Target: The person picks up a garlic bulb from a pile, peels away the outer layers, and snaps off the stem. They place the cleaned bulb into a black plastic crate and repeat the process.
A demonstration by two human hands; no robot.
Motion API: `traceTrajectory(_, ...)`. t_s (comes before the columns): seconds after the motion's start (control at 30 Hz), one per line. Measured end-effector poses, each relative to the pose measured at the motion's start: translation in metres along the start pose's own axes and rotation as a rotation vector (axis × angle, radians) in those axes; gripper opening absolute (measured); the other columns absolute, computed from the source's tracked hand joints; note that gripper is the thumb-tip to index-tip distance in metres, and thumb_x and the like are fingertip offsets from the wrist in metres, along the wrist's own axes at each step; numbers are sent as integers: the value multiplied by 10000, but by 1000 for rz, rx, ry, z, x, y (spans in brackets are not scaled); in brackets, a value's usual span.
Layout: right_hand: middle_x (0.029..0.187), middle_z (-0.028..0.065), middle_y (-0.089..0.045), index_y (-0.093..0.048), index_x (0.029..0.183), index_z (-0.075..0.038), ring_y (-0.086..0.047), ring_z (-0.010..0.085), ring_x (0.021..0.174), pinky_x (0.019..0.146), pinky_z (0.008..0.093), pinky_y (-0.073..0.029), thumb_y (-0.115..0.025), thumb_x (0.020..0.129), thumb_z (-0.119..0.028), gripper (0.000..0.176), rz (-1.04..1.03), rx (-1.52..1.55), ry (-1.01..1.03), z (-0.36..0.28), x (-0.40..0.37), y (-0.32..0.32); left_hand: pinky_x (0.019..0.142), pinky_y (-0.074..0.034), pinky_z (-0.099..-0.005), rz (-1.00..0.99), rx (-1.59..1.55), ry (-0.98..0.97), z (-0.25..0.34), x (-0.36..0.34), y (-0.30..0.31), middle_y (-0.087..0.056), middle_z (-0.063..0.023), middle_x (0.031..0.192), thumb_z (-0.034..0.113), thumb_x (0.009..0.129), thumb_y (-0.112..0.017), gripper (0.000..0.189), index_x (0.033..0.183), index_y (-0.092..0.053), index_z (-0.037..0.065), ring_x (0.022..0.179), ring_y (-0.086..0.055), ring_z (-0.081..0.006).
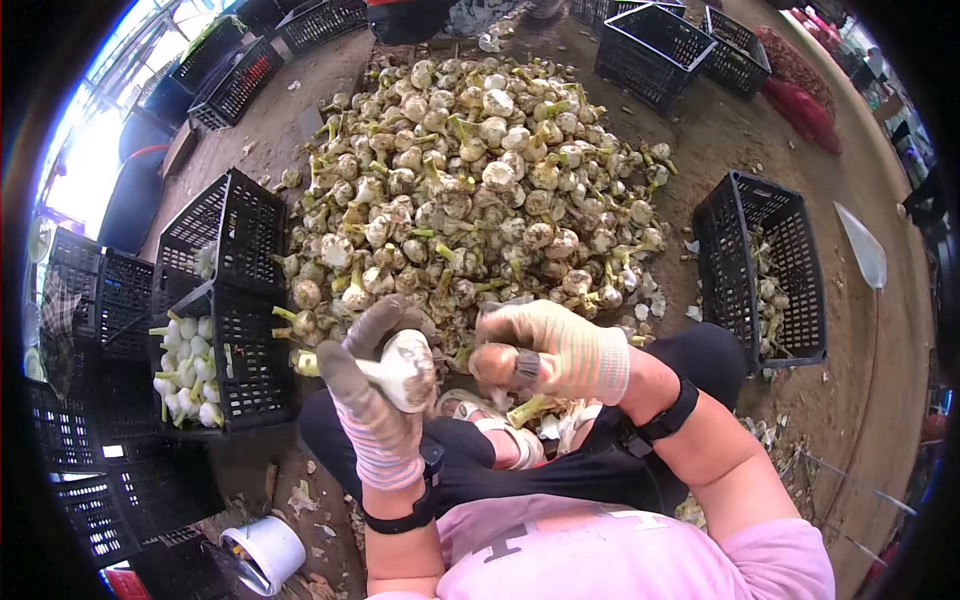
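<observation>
My left hand point(375, 385), in a grey-palmed striped glove, grips a garlic bulb point(408, 372). The bulb is white with brown dirt on its right side, and its stem points left between my fingers. Just right of it, my right hand point(560, 350) has its gloved fingers curled in and closed. A dark band point(526, 366) circles the right thumb; whatever lies inside those fingers is hidden. In front of both hands rises a big heap of dirty garlic bulbs point(470, 180) with cut green stems.
At left, a black crate point(255, 360) holds clean white garlic point(187, 370). On the right, another black crate point(765, 270) contains scraps. More crates point(655, 50) stand at the back. A white bucket point(275, 550) sits lower left, and a pale-bladed long-handled tool point(865, 250) lies far right.
</observation>
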State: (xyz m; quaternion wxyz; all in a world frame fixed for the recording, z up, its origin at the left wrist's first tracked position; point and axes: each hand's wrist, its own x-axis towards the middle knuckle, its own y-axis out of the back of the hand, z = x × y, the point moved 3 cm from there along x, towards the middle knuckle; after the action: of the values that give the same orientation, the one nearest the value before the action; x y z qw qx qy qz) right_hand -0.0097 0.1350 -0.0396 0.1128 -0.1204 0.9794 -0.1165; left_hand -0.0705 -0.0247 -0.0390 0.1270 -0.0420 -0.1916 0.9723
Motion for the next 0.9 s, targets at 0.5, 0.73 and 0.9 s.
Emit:
traceTrajectory(0.5,717,108,-637,-637,886,4,-594,150,650,606,295,-473,-632,787,-433,448,-1,-433,87,-1,8,6,624,-464,-304,-428,743,-495,8,-3,-19,-587,-108,922,538,901,-383,563,1084,-630,66,743,-595,-238)
traceTrajectory(0.73,605,79,-585,-643,803,4,-543,129,574,548,293,-437,-552,839,-386,402,-159,-518,-83,-7,-1,5,616,-461,-300,-548,746,-381,8,-2,-15,-595,-108,888,529,908,-378,568,1081,-633,53,722,-594,-227)
traceTrajectory(0.9,584,57,-566,-629,749,2,-509,108,560,525,274,-416,-528,852,-329,361,-176,-527,10,-3,0,5,649,-467,-291,-501,674,-256,3,-8,-15,-610,-103,896,580,893,-369,643,1074,-625,19,741,-599,-208)
